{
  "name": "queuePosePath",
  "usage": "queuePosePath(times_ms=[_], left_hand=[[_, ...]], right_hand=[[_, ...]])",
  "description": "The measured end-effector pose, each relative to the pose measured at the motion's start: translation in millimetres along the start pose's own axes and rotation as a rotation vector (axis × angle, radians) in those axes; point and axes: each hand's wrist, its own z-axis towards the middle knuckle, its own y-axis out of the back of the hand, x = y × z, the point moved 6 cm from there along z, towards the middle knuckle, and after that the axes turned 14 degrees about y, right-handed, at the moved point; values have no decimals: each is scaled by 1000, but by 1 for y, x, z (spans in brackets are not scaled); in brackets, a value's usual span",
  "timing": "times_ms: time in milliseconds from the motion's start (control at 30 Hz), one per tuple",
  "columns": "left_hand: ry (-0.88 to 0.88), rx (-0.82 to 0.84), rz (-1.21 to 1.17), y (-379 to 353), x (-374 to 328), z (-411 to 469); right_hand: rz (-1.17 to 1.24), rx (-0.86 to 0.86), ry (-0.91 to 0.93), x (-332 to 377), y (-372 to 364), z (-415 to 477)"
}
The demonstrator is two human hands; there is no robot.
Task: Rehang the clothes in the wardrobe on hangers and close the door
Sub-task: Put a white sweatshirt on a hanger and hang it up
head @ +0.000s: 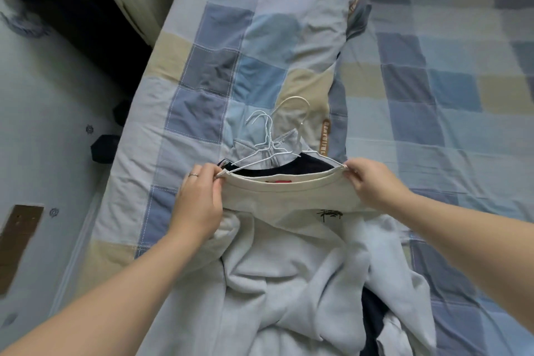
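Left hand (199,196) and right hand (372,182) each pinch an end of the cream shirt (289,193) collar, holding it taut over the clothes pile (289,283) on the bed (433,95), where white hangers (267,136) lie partly hidden beneath garments.

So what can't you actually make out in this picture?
Head view only:
- Wardrobe and door: outside the frame.
- White wire hangers: hooks overlap, lower parts under clothes, count unclear.
- Dark garment: mostly covered by the cream top that the left hand and right hand pinch; type hidden.
- Black print on the cream top: too small to read.
- Far end of the bed: blurred, cut off by the top edge.
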Motion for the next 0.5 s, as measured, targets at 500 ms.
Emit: queuePosePath(times_ms=[500], left_hand=[[333,-160,-55,175,-55,-290]], right_hand=[[83,112,465,133,153,-219]])
